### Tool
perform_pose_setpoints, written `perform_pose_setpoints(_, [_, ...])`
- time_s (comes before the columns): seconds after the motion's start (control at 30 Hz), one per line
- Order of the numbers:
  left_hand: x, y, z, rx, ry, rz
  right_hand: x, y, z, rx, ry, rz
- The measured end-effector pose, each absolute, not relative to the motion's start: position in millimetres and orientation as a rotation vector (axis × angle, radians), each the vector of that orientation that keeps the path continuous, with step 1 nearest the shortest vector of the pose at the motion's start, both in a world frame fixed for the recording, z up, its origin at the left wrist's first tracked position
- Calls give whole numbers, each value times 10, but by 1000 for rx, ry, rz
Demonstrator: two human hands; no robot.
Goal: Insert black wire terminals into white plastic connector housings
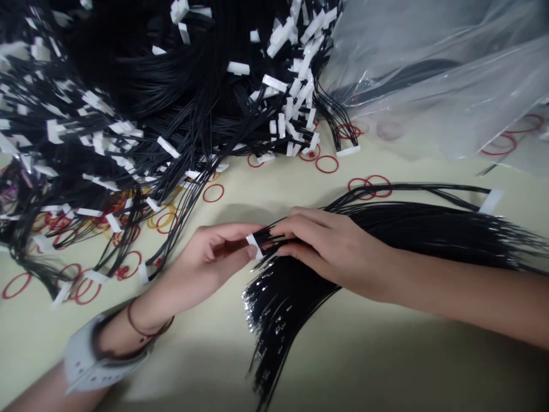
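Observation:
My left hand (210, 257) pinches a small white connector (254, 242) between thumb and fingers at the table's middle. My right hand (330, 246) is closed on a few thin black wires (274, 230) that run into that connector, fingertips almost touching the left hand's. Under and beyond the right hand lies a flat bundle of loose black wires (429, 226), its bare metal tips (261, 309) fanned out toward me. A grey band (86, 360) and a thin red cord sit on my left wrist.
A large heap of black wire harnesses with white connectors (171, 103) fills the far left. Red and yellow rubber bands (327, 164) lie scattered on the pale table (386, 355). A crumpled clear plastic bag (441, 74) covers the far right.

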State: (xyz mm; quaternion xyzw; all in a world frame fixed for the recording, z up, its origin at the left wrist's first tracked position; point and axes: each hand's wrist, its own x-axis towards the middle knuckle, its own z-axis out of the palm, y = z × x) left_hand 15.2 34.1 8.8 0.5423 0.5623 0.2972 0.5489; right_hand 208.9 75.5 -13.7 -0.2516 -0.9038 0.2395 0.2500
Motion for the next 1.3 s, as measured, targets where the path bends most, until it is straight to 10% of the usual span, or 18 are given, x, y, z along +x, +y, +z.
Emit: perform_pose_setpoints(1.3, [147, 324, 75, 1277, 1282, 694, 2070, 628, -240, -719, -2287, 493])
